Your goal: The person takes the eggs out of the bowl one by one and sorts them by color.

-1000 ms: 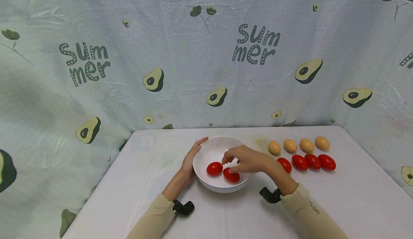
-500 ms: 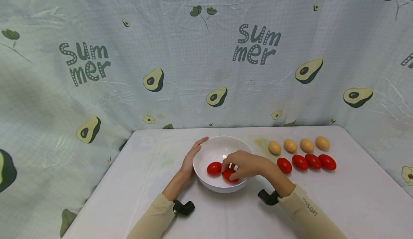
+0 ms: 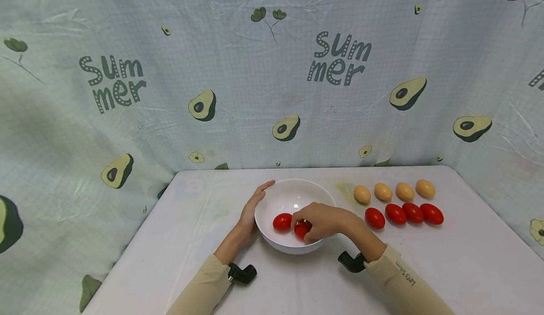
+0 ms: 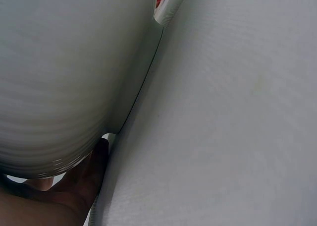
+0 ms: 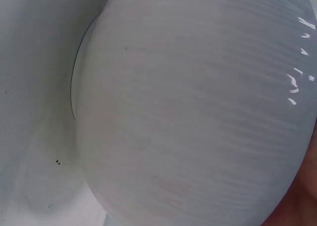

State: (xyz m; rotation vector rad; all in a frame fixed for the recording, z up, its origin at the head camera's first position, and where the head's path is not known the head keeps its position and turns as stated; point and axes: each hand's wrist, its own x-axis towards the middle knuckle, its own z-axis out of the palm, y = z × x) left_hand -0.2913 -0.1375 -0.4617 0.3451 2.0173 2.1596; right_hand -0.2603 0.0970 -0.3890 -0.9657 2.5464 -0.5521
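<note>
A white bowl (image 3: 280, 201) stands on the table with two glossy red eggs inside. The left hand (image 3: 251, 211) lies along the bowl's left outer side, its fingers fairly straight; in the left wrist view that hand (image 4: 81, 186) shows dark against the bowl's wall (image 4: 59, 77). Reaching in over the right rim, the right hand (image 3: 325, 219) pinches one red egg (image 3: 302, 230) between thumb and fingers. The other red egg (image 3: 282, 222) sits just left of these fingertips. In the right wrist view the bowl (image 5: 188, 102) hides most of the hand.
Right of the bowl, several red eggs (image 3: 395, 214) lie in a row on the white table (image 3: 425, 258). Behind them runs a row of several tan eggs (image 3: 383, 192). A printed cloth (image 3: 238, 60) hangs behind the table's back edge.
The right hand has lowered into the bowl and closed its fingers round the red egg, which shifted slightly. The left hand has stayed put on the bowl.
</note>
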